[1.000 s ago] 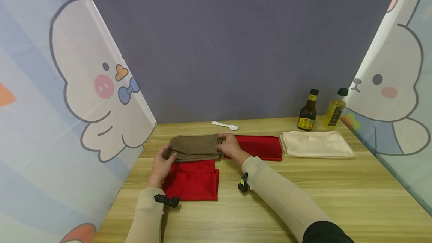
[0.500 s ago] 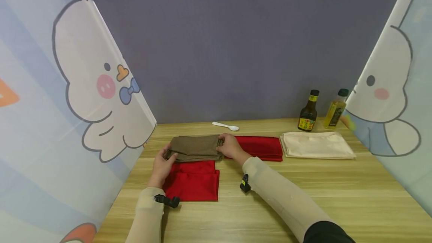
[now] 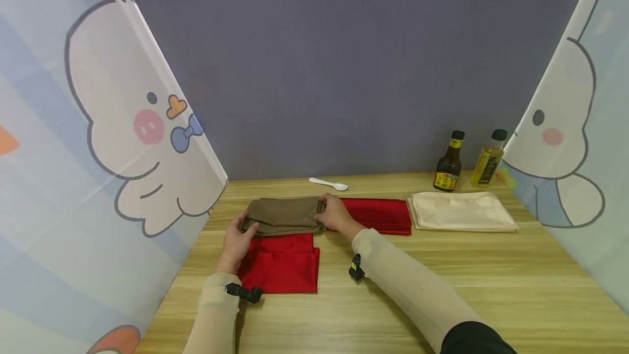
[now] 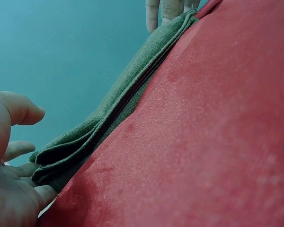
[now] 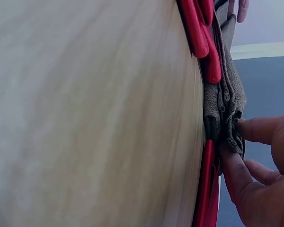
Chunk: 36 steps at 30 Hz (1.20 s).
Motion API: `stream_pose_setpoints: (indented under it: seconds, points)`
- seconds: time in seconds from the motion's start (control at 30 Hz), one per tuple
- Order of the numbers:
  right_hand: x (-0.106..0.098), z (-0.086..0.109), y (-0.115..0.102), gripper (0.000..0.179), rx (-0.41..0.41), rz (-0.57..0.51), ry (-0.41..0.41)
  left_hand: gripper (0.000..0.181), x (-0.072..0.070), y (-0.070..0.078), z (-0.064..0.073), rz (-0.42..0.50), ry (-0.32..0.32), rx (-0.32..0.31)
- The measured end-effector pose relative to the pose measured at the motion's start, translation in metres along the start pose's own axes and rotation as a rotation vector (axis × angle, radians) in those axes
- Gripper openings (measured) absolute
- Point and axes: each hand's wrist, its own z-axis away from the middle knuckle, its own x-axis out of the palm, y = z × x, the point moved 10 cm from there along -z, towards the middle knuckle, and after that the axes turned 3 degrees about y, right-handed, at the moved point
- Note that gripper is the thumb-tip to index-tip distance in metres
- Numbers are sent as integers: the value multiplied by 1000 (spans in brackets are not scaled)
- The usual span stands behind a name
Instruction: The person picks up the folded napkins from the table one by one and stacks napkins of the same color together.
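A folded brown cloth (image 3: 282,213) in several layers lies at the left back of the table, overlapping the rear of a folded red cloth (image 3: 280,272). At its left end is my left hand (image 3: 238,242); in the left wrist view the fingers (image 4: 26,170) touch the layered edge while the thumb stands apart from it. My right hand (image 3: 338,214) pinches the cloth's right end, with thumb and fingers on either side of the edge in the right wrist view. That hand is also beside a second folded red cloth (image 3: 375,214), partly hidden behind it.
Farther right lies a folded cream cloth (image 3: 462,211). Behind it stand a dark sauce bottle (image 3: 448,165) and a yellow oil bottle (image 3: 488,163). A white spoon (image 3: 328,183) lies near the back wall (image 3: 334,70). Printed curtains flank the wooden table (image 3: 393,299).
The head view shifts slightly. Both hands and the cloths stay in nearly the same place.
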Motion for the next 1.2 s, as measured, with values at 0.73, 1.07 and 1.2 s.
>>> stream_pose_setpoints:
  seconds: [0.73, 1.07, 1.2]
  points:
    - [0, 4, 4, 66, 15, -48, -39, 64, -3, -1, 2, 67, 7, -21]
    - [-2, 9, 4, 66, -39, -150, -46, 66, -12, 4, 3, 102, 61, 0]
    - [-6, 15, 3, 66, -47, -158, -35, 63, -18, 15, 7, 92, 91, 18]
